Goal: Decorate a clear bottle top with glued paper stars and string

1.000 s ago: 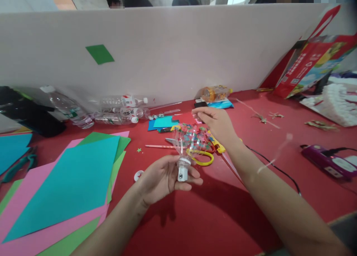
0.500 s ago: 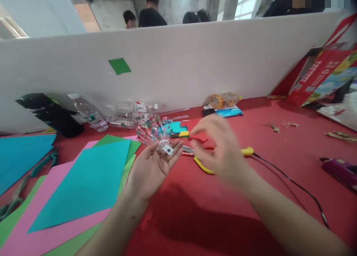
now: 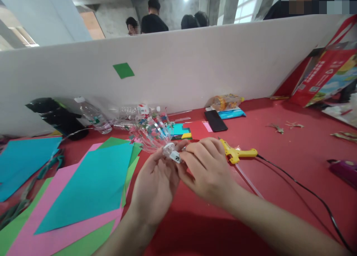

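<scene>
A clear plastic bottle top, cut into strips that fan out, carries small coloured stars on the strips and points away to the left. My left hand, palm up, has its thumb and fingers around the bottle's neck. At the neck end sits a small white piece with a black mark. My right hand is closed with its fingertips at that white piece, pinching it; the fingertips are partly hidden. Just right of the right hand lies a yellow glue gun with a black cord.
Coloured paper sheets lie on the left, with pliers beside them. Plastic bottles and a black flask line the white partition. A phone, a drink bottle and a red bag are further right.
My right hand has come down and left from above the table onto the neck end of the bottle top. The phone and glue gun it covered now show. The view has shifted slightly.
</scene>
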Available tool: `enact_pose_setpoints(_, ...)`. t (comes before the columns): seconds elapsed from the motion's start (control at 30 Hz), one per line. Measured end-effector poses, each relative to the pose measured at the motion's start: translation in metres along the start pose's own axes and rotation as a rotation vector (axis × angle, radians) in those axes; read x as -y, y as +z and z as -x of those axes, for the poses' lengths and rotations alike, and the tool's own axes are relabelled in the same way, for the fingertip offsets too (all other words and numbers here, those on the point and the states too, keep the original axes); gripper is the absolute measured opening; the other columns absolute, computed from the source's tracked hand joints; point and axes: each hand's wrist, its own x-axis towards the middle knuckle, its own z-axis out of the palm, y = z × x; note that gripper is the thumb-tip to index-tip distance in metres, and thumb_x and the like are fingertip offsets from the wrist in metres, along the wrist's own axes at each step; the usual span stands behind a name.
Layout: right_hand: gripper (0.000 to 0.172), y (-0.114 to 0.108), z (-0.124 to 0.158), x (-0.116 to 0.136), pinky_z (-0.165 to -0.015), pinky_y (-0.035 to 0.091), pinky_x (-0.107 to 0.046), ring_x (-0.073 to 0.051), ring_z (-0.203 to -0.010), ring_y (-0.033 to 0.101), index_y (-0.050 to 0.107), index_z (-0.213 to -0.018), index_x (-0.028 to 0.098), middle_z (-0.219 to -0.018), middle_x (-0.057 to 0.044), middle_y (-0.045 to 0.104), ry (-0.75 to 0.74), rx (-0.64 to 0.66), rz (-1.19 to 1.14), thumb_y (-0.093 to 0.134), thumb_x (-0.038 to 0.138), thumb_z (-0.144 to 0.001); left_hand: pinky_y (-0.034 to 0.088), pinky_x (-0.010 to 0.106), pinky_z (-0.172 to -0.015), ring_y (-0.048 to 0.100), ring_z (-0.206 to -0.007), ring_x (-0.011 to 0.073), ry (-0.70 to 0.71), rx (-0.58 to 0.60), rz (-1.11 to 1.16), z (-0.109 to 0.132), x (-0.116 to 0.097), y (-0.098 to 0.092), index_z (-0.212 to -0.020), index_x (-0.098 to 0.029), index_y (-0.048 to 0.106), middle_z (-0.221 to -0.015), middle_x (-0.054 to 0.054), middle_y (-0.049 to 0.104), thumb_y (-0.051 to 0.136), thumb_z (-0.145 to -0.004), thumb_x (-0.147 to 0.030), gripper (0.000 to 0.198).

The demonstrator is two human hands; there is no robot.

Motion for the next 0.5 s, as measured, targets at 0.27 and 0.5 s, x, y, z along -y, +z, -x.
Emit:
enact_pose_setpoints(0.27,0.008,-0.0003,0.005,-0.0041,-0.08,0.043,-0.038,-0.019,-0.075,0.051,0.067,-0.087,0.019,-0.082,-0.004,0.067,-0.129,-0.051,0.108,0.062,0.012,-0.084,0.056,0.015,-0.073,0.071,-0.066,0.0087,-0.033,-0.031,-0.004,0.0035,0.0068,0.0034,-0.104,-0.013,0.07,-0.074,0.002,0.075,0.033,-0.1,-0.02,0.038)
enact_pose_setpoints(0.5,0.017,-0.0021,0.0058,-0.0093,-0.073,0.042,-0.037,-0.019,-0.077,0.055,0.065,-0.102,0.019,-0.082,-0.003,0.068,-0.229,-0.07,0.065,0.058,0.011,-0.088,0.057,0.025,-0.083,0.071,-0.084,0.016,0.0,-0.019,-0.121,0.0066,0.008,0.002,-0.12,-0.012,0.065,-0.093,0.008,0.075,0.039,-0.099,-0.026,0.036)
